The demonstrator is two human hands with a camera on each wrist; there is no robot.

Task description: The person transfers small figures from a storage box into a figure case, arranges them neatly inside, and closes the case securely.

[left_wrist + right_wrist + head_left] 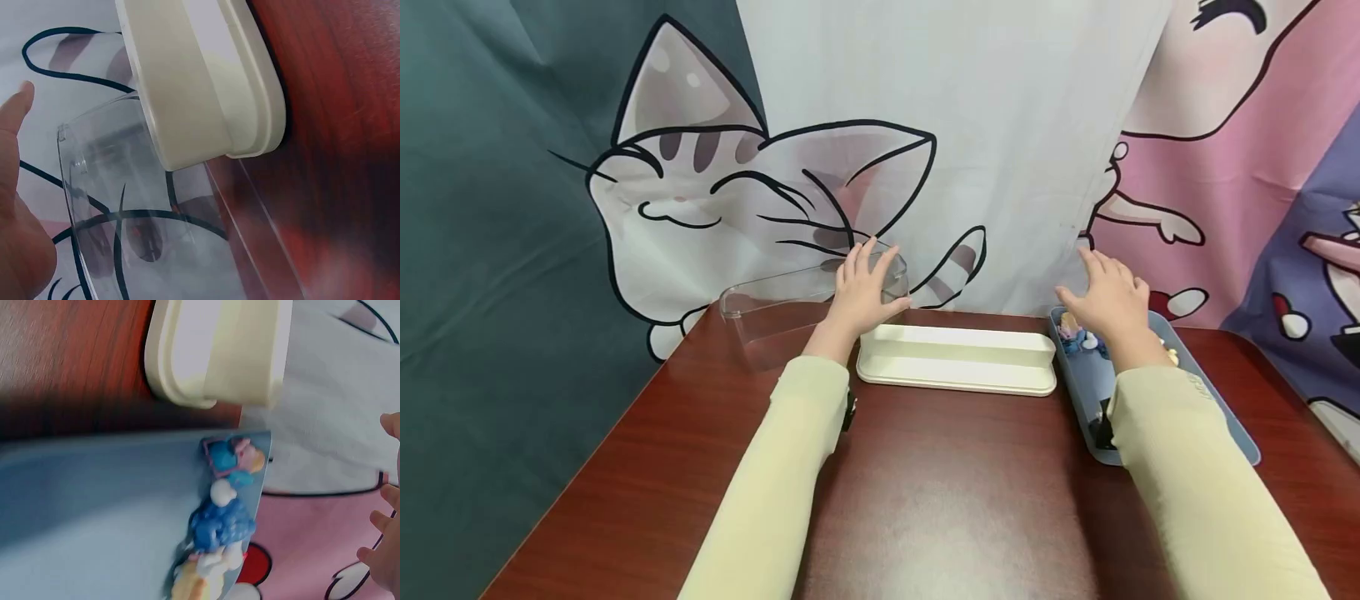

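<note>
My left hand (857, 296) is over the right end of a clear plastic cover (775, 329), fingers spread and holding nothing. In the left wrist view a gap shows between this hand (22, 231) and the cover (144, 200). Right of it lies a long cream-coloured base (958, 379) with a raised back. My right hand (1105, 300) hovers over a blue tray (1228, 417), its fingers apart and nothing in them. Small figurines (1075, 337) sit at the tray's far end; the right wrist view shows a blue figurine (222, 525) among them.
A black object (1102, 429) lies in the tray's near left part, partly behind my right sleeve. The dark red wooden table (955, 500) reaches back to a hanging cloth (1022, 150) printed with cartoon cats.
</note>
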